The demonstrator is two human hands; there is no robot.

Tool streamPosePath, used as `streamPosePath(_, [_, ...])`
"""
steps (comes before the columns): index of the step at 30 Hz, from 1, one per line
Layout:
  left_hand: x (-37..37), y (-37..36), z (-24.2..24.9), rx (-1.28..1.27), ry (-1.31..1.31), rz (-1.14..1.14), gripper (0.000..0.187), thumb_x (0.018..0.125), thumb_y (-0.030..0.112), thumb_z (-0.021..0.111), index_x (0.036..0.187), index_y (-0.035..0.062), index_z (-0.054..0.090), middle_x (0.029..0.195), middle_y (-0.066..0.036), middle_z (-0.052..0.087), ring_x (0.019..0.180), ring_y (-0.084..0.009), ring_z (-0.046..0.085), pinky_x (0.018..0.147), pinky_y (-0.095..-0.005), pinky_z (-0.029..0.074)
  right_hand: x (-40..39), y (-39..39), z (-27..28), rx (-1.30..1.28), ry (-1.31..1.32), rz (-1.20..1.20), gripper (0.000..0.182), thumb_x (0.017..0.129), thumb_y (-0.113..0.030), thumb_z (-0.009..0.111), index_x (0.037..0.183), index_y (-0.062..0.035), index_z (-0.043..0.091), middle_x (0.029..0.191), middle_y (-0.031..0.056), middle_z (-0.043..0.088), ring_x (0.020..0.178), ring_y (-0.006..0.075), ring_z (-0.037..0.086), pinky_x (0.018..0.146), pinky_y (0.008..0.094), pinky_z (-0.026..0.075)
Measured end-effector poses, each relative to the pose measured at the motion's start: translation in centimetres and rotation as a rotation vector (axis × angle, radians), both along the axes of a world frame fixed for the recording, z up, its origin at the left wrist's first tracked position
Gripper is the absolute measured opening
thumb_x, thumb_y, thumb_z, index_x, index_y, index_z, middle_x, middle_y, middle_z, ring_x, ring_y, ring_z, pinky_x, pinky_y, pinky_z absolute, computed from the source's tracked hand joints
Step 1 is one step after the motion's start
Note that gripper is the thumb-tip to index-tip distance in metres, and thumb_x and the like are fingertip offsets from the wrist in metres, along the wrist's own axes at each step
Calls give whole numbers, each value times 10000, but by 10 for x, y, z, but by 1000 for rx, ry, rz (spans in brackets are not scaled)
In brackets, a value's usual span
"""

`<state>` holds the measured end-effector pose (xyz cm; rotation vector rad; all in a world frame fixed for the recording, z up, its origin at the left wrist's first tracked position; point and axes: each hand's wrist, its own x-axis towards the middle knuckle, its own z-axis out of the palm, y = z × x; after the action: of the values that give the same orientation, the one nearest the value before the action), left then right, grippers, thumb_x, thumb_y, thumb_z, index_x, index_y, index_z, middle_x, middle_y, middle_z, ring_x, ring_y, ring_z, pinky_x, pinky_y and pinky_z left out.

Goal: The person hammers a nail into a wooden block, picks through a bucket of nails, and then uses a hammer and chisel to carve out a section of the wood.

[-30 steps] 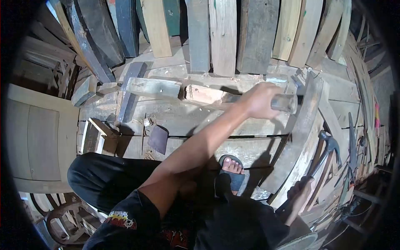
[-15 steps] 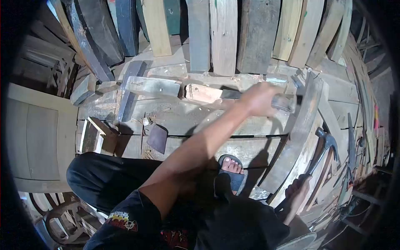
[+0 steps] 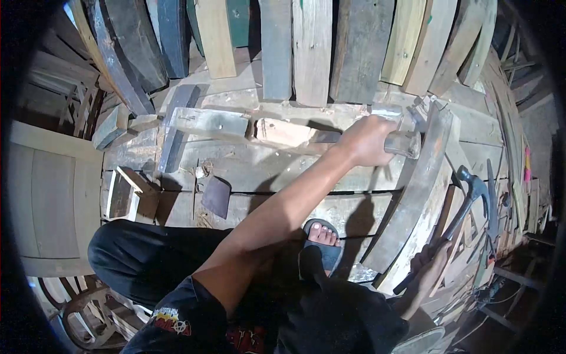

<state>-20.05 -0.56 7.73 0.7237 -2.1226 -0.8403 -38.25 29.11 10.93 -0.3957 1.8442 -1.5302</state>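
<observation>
My left hand (image 3: 368, 141) reaches across to the right and is closed around a short wooden block (image 3: 405, 144), whose worn end sticks out past the knuckles. Left of that hand lies a piece of wood with a pale, freshly cut face (image 3: 283, 133). A grey-painted board (image 3: 212, 122) lies further left in the same row. At the lower right my right hand (image 3: 429, 264) grips the handle of a claw hammer (image 3: 469, 192), its head pointing up and away from me. My palm hides part of the handle.
Several upright planks (image 3: 312, 53) line the back. A long curved timber (image 3: 413, 194) stands between my hands. A small wooden box (image 3: 132, 192) and a purplish flat piece (image 3: 217, 196) lie left. A saw blade (image 3: 492, 200) lies beyond the hammer. My sandalled foot (image 3: 323, 236) rests in front.
The hammer in my right hand has moved up and to the right, with its head turned. My left hand, blurred before, is now sharp and lower on the block. The view has shifted slightly.
</observation>
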Motion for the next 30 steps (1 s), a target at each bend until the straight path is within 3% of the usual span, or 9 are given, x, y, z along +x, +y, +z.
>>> streamPosePath(8, [3, -1, 15, 25, -11, 20, 350, 660, 127, 775, 974, -20, 736, 856, -280, 736, 835, -443, 744, 778, -468, 607, 13, 8, -25, 75, -67, 97, 467, 1110, -599, 479, 1009, -149, 554, 669, -62, 419, 472, 52, 358, 409, 238, 267])
streamPosePath(14, [9, -5, -2, 11, -131, 67, 406, 675, 148, 777, 1064, 34, 767, 876, -263, 748, 829, -442, 746, 801, -480, 625, 8, 18, -32, 50, -72, 92, 460, 1120, -573, 486, 921, -160, 512, 663, -69, 408, 467, 53, 350, 411, 253, 246])
streamPosePath(15, [9, -3, -5, 2, -43, 24, 263, 655, 153, 787, 808, -36, 687, 787, -289, 699, 788, -469, 719, 741, -483, 592, 4, 20, -32, 62, -68, 86, 468, 1117, -581, 487, 906, -163, 505, 662, -70, 403, 465, 52, 343, 412, 253, 242])
streamPosePath(18, [5, 2, -12, 9, -136, 24, 279, 648, 155, 793, 821, -35, 683, 792, -282, 699, 798, -462, 719, 748, -486, 589, -2, 20, -22, 69, -42, 105, 490, 1109, -604, 490, 870, -176, 482, 657, -75, 388, 471, 48, 322, 418, 248, 234])
streamPosePath(22, [3, -6, -11, -9, -179, 61, 331, 654, 162, 793, 948, 13, 763, 847, -285, 725, 869, -444, 741, 807, -490, 610, -22, 23, -8, 49, 78, -174, 445, 1100, -610, 505, 997, -184, 584, 733, -77, 441, 569, 38, 375, 480, 245, 276])
streamPosePath(24, [5, -5, -1, 36, -41, 71, 331, 646, 162, 790, 938, 9, 758, 847, -286, 722, 859, -448, 736, 800, -485, 608, -32, 21, 8, -73, 147, -160, 469, 1078, -632, 540, 997, -173, 592, 705, -74, 430, 540, 37, 358, 462, 248, 252])
streamPosePath(25, [6, -5, 2, 60, 28, 79, 331, 641, 162, 788, 932, 7, 756, 847, -287, 721, 854, -451, 734, 796, -482, 607, -43, 19, 7, -183, 145, -86, 438, 1080, -599, 560, 1012, -170, 613, 634, -87, 352, 449, 30, 275, 395, 250, 180])
streamPosePath(28, [12, -3, -6, -56, 5, 55, 323, 667, 169, 805, 902, -37, 722, 841, -288, 711, 839, -463, 719, 755, -476, 582, -16, -8, 36, -135, 136, -282, 514, 1067, -665, 529, 999, -161, 606, 631, -73, 377, 477, 41, 300, 429, 257, 211])
streamPosePath(30, [11, 2, -9, -53, 6, 29, 312, 671, 183, 806, 882, -31, 719, 820, -281, 707, 821, -460, 717, 736, -476, 582, -10, -14, 38, -107, 141, -233, 511, 1067, -657, 537, 1030, -154, 616, 637, -69, 383, 481, 39, 294, 432, 255, 211])
